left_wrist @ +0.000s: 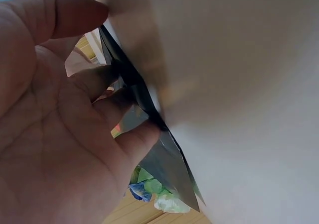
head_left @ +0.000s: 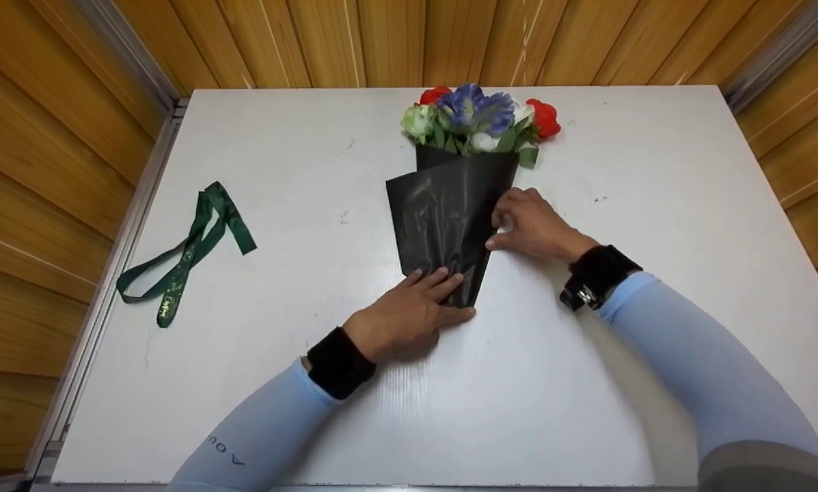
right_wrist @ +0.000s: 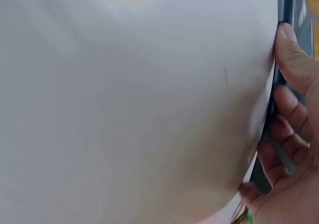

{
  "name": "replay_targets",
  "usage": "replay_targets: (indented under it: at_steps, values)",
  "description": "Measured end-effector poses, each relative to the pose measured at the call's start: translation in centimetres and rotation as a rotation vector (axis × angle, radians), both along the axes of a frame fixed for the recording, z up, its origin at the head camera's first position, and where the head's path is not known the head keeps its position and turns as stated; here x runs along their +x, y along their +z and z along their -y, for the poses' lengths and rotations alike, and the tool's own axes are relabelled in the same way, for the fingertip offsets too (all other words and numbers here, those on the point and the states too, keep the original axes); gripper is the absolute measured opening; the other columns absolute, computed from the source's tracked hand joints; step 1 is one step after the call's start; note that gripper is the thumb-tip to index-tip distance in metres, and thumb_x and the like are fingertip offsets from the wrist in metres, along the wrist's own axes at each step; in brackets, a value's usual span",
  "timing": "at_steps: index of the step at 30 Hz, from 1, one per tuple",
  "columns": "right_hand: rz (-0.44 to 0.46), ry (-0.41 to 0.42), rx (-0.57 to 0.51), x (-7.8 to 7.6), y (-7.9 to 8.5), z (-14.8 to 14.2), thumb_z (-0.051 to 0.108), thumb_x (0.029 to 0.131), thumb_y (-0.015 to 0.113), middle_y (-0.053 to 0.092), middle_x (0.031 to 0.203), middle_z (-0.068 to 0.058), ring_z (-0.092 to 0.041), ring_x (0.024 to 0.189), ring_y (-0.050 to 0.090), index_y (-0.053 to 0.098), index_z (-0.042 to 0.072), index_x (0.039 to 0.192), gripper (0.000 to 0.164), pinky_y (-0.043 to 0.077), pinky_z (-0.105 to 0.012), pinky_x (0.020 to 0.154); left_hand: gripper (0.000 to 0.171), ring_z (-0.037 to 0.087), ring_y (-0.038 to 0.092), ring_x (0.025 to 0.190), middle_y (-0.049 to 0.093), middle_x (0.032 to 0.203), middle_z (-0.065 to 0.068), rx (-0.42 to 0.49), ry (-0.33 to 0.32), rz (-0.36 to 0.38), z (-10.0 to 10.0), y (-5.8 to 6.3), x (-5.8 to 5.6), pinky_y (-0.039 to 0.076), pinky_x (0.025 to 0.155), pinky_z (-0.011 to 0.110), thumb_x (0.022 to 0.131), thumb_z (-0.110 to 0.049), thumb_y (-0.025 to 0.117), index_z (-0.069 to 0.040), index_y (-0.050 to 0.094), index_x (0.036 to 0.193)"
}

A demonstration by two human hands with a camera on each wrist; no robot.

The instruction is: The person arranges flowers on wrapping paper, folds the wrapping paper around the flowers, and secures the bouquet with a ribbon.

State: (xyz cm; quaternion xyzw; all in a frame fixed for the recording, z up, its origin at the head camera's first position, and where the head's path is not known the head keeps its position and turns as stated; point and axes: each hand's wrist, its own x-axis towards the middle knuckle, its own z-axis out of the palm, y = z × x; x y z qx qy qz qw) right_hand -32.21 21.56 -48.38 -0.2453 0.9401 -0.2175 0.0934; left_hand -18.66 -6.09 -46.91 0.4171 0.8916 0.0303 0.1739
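A bouquet of flowers (head_left: 475, 111), blue, red, white and pale green, lies on the table wrapped in black wrapping paper (head_left: 443, 212). My left hand (head_left: 409, 314) presses the narrow lower end of the wrap with extended, spread fingers. In the left wrist view its fingertips touch the dark paper (left_wrist: 172, 167), thumb apart at the end. Along the wrap's right edge rests my right hand (head_left: 535, 225), with bent fingers. The right wrist view has its thumb (right_wrist: 289, 47) and fingertips spaced out along that edge, touching it. The stems are hidden inside the paper.
A dark green ribbon (head_left: 193, 249) with gold print lies loosely looped on the left of the white table (head_left: 299, 171). Wood-look panels (head_left: 450, 41) stand behind the table and at both sides. A metal frame bar (head_left: 125, 225) runs along its left edge.
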Motion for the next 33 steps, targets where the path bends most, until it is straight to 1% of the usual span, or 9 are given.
replay_targets:
  at_steps: [3, 5, 8, 10, 12, 14, 16, 26, 33]
  values:
    - [-0.036, -0.026, -0.027, -0.9, -0.2, -0.4, 0.023, 0.088, 0.086, 0.062, 0.114, -0.016, -0.041, 0.114, 0.051, 0.069, 0.003, 0.101, 0.029, 0.041, -0.052, 0.101, 0.066, 0.029, 0.016, 0.164, 0.022, 0.176, 0.008, -0.001, -0.005, -0.01, 0.1, -0.2, 0.0, 0.02, 0.131, 0.053, 0.104, -0.013, 0.054, -0.043, 0.041, 0.161]
    - [-0.078, -0.03, -0.029, -0.6, -0.5, -0.5, 0.02, 0.093, 0.081, 0.062, 0.117, -0.018, -0.041, 0.116, 0.052, 0.066, 0.0, 0.107, 0.028, 0.042, -0.052, 0.103, 0.065, 0.029, 0.017, 0.164, 0.023, 0.176, 0.008, -0.004, -0.014, -0.022, 0.1, -0.3, 0.0, 0.021, 0.131, 0.052, 0.105, -0.013, 0.054, -0.043, 0.041, 0.161]
    - [-0.143, 0.017, 0.088, 1.7, -1.1, -0.3, 0.022, 0.105, 0.064, 0.058, 0.138, -0.028, -0.048, 0.133, 0.049, 0.06, -0.008, 0.129, 0.039, 0.039, -0.057, 0.115, 0.064, 0.029, 0.017, 0.164, 0.023, 0.176, 0.008, 0.0, -0.016, -0.017, 0.2, -0.4, 0.0, 0.021, 0.131, 0.053, 0.105, -0.014, 0.053, -0.042, 0.042, 0.161]
    - [-0.152, 0.058, 0.195, 3.5, -1.4, 0.0, 0.028, 0.111, 0.051, 0.046, 0.155, -0.034, -0.05, 0.147, 0.041, 0.047, -0.012, 0.147, 0.054, 0.032, -0.061, 0.122, 0.062, 0.029, 0.017, 0.164, 0.023, 0.176, 0.007, 0.001, -0.016, -0.011, 0.3, -0.4, 0.0, 0.02, 0.131, 0.053, 0.107, -0.015, 0.052, -0.042, 0.042, 0.161]
    - [-0.144, 0.083, 0.291, 4.9, -1.6, 0.5, 0.034, 0.114, 0.041, 0.033, 0.165, -0.033, -0.048, 0.155, 0.03, 0.034, -0.013, 0.157, 0.064, 0.024, -0.062, 0.126, 0.061, 0.029, 0.016, 0.164, 0.022, 0.176, 0.007, 0.002, -0.009, -0.004, 0.4, -0.4, -0.1, 0.02, 0.131, 0.053, 0.107, -0.015, 0.051, -0.042, 0.042, 0.161]
    - [-0.108, 0.08, 0.346, 5.5, -1.5, 0.8, 0.04, 0.115, 0.035, 0.024, 0.17, -0.03, -0.046, 0.159, 0.021, 0.025, -0.01, 0.162, 0.07, 0.017, -0.063, 0.128, 0.06, 0.029, 0.016, 0.164, 0.022, 0.176, 0.007, -0.001, -0.007, -0.006, 0.5, -0.3, -0.2, 0.02, 0.131, 0.053, 0.108, -0.015, 0.05, -0.042, 0.042, 0.161]
    - [-0.088, 0.065, 0.368, 5.2, -1.4, 0.9, 0.042, 0.115, 0.033, 0.021, 0.172, -0.028, -0.044, 0.161, 0.017, 0.022, -0.008, 0.164, 0.071, 0.013, -0.063, 0.129, 0.061, 0.029, 0.016, 0.164, 0.022, 0.176, 0.007, -0.002, -0.002, -0.009, 0.5, -0.3, -0.2, 0.02, 0.131, 0.053, 0.107, -0.016, 0.051, -0.042, 0.042, 0.161]
    - [-0.019, -0.057, 0.429, 0.2, -0.6, -0.2, 0.041, 0.114, 0.027, 0.013, 0.175, -0.025, -0.041, 0.163, 0.007, 0.017, -0.007, 0.165, 0.07, 0.005, -0.066, 0.128, 0.065, 0.027, 0.014, 0.165, 0.02, 0.177, 0.005, -0.006, 0.004, 0.0, 0.0, -0.2, -0.2, 0.017, 0.132, 0.052, 0.104, -0.016, 0.051, -0.044, 0.04, 0.162]
    - [-0.043, -0.087, 0.426, -1.6, -0.2, -0.5, 0.038, 0.114, 0.026, 0.016, 0.174, -0.026, -0.044, 0.162, 0.01, 0.02, -0.008, 0.164, 0.068, 0.005, -0.069, 0.127, 0.066, 0.027, 0.012, 0.165, 0.019, 0.177, 0.004, -0.01, 0.012, 0.011, 0.0, -0.1, -0.1, 0.016, 0.132, 0.051, 0.104, -0.016, 0.052, -0.044, 0.039, 0.162]
